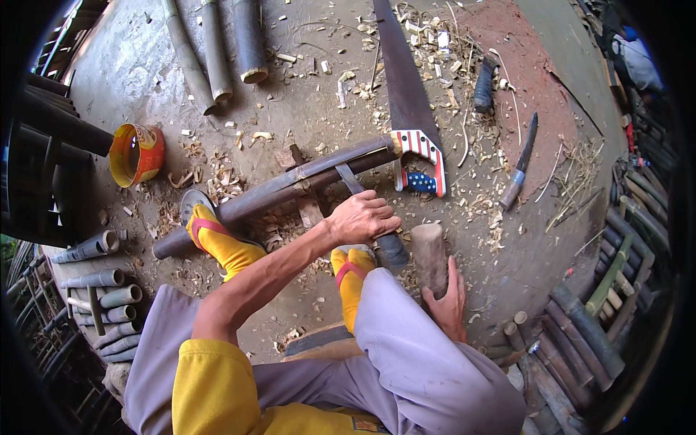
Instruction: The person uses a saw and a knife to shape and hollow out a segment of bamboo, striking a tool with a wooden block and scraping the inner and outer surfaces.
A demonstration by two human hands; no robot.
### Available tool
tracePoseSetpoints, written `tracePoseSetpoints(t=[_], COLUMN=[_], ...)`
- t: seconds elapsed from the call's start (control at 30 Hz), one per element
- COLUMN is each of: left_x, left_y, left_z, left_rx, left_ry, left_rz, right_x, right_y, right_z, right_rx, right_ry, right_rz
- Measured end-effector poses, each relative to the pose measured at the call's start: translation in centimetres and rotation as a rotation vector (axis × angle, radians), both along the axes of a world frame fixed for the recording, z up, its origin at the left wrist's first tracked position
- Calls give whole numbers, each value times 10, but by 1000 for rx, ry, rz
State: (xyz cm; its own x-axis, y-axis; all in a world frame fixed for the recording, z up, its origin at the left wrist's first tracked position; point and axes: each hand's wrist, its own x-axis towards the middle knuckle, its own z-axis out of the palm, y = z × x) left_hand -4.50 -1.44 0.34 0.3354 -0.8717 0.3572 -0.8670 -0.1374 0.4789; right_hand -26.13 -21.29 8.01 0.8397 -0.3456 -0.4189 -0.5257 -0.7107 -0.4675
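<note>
A dark bamboo pole (pixel 239 205) lies slantwise on the ground in front of me, with a long slit along its upper part. My left hand (pixel 362 217) is closed around a chisel (pixel 350 180), its flat steel blade against the pole and its dark wrapped handle end below my fist. Just right of it, my right hand (pixel 447 301) grips a thick wooden mallet (pixel 431 254), slightly blurred; part of that grip is hidden. A hand saw (pixel 406 87) with a patterned handle rests at the pole's far right end. My left foot, in a yellow sock and sandal (pixel 217 235), presses by the pole.
An orange tin (pixel 148 156) lies at left. Several bamboo lengths (pixel 250 43) lie at the far side. A curved knife (pixel 522 163) and a dark handle-like piece (pixel 484 85) lie at right. Stacked bamboo (pixel 580 337) and cut tubes (pixel 109 297) flank me; wood chips litter the floor.
</note>
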Motion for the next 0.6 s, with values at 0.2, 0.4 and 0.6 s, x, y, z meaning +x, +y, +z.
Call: tracePoseSetpoints(t=[0.2, 0.4, 0.6], left_x=[9, 43, 71], left_y=[-3, 5, -17], left_z=[29, 58, 36], left_rx=[157, -21, 237], left_ry=[292, 369, 419], left_rz=[-43, 487, 679], right_x=[102, 133, 116], right_y=[44, 59, 77], right_z=[18, 17, -3], right_rx=[1112, 913, 554], right_ry=[10, 202, 142], right_rz=[-418, -265, -47])
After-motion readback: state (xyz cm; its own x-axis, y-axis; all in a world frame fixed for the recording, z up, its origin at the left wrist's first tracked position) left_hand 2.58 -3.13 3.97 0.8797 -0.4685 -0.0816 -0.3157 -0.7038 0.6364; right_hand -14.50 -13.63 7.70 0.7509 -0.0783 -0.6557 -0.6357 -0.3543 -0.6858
